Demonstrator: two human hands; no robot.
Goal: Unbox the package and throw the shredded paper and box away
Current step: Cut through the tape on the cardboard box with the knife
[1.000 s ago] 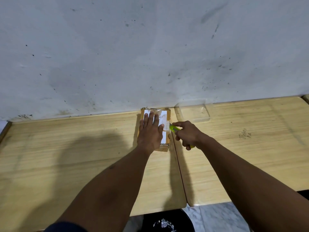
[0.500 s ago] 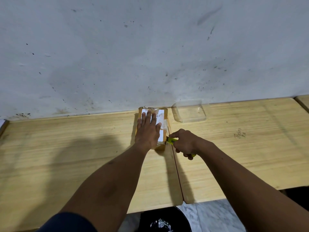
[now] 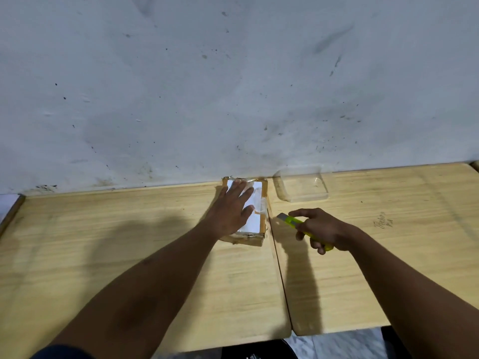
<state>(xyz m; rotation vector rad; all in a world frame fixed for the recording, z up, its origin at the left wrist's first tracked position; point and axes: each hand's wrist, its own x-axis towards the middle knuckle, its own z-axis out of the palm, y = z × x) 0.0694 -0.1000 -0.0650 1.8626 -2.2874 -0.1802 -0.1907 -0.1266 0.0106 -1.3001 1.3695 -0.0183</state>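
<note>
A small brown cardboard package (image 3: 255, 224) with a white label and clear tape lies on the wooden table (image 3: 129, 242), its far end against the wall. My left hand (image 3: 230, 211) rests flat on top of it, fingers spread, covering most of the label. My right hand (image 3: 321, 229) is just right of the package, apart from it, gripping a yellow-green utility knife (image 3: 290, 221) whose tip points left toward the box's right side.
A clear plastic tray (image 3: 303, 186) stands by the wall, right of the package. A second wooden table (image 3: 388, 255) butts against the first along a seam beside the box. A dark bin (image 3: 254, 353) shows under the near table edge.
My right hand has drawn the knife back from the package's near right corner, out to the right and clear of it. My left hand stays pressed on the box.
</note>
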